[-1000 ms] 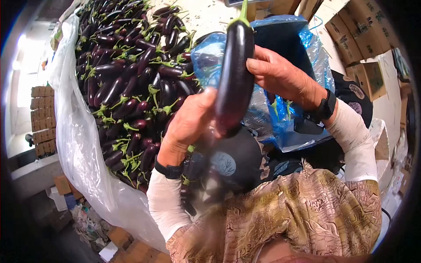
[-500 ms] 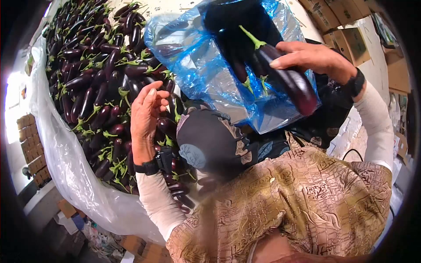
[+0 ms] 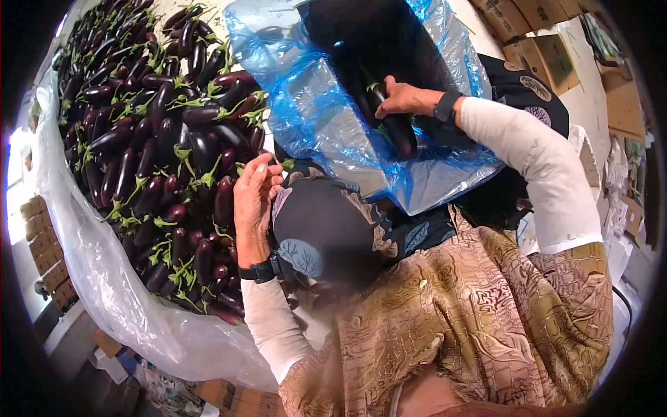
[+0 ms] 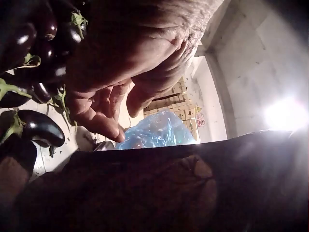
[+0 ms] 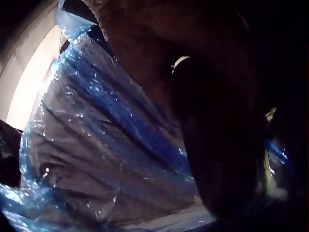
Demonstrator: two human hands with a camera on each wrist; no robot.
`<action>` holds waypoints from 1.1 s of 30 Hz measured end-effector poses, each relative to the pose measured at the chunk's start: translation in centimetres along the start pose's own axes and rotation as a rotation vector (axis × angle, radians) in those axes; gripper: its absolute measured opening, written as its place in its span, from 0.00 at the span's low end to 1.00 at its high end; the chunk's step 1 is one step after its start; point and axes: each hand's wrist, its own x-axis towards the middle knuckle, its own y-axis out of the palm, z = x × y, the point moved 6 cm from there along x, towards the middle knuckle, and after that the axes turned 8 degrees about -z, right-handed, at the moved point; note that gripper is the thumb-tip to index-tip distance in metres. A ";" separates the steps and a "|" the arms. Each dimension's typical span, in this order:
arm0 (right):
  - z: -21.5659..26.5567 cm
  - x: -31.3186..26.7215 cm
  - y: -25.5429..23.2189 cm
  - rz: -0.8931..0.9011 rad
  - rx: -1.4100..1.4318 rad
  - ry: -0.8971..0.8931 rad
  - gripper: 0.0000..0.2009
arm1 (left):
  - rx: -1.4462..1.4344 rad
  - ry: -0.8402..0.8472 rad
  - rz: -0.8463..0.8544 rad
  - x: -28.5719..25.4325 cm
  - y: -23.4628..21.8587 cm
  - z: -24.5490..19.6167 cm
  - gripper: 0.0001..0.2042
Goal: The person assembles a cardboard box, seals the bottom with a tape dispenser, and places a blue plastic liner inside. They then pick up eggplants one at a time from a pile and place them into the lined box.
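Note:
My right hand (image 3: pixel 410 101) grips a dark purple eggplant (image 3: pixel 399 133) near its green stem, low inside an open dark-sided container (image 3: pixel 375 31). Thin blue plastic (image 3: pixel 306 104) drapes over the container's sides. In the right wrist view the eggplant (image 5: pixel 217 169) is a dark shape beside the crinkled plastic (image 5: pixel 96 145). Holding nothing, my left hand (image 3: pixel 253 198) hovers at the edge of a large eggplant pile (image 3: pixel 153 139), its fingers loosely bent. The left wrist view shows that hand (image 4: pixel 130 53) with several glossy eggplants (image 4: pixel 43 126) beside it.
Clear plastic sheeting (image 3: pixel 104 271) edges the pile on the left. Cardboard boxes (image 3: pixel 549 62) stand at the upper right, and stacked brown cartons (image 3: pixel 48 243) at the far left. A dark patterned cloth (image 3: pixel 326 222) lies between my arms and the container.
Both hands were at the eggplant; the left let go and moved back beside the pile. My right hand carried the eggplant over the blue plastic and down into the container.

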 end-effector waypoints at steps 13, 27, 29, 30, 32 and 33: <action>-0.9 4.7 1.7 -0.066 -0.137 -0.111 0.25 | 0.066 -0.071 0.003 1.9 -2.4 7.0 0.18; 2.8 4.0 0.5 -0.088 -0.604 -0.288 0.13 | 0.315 0.043 -0.050 2.5 -3.1 9.5 0.17; 3.6 2.5 0.9 0.026 -0.813 -0.176 0.08 | 0.316 0.051 -0.059 2.8 -3.6 10.7 0.18; 3.5 2.7 1.5 -0.044 -0.790 -0.234 0.06 | 0.302 0.080 -0.061 1.4 -2.0 9.3 0.16; 3.0 2.7 2.1 -0.201 -0.764 -0.542 0.04 | 0.376 0.251 -0.057 0.6 -1.7 9.2 0.13; 2.4 4.2 3.1 -0.115 -0.816 -0.486 0.03 | 0.475 0.381 -0.036 0.8 -2.3 9.9 0.12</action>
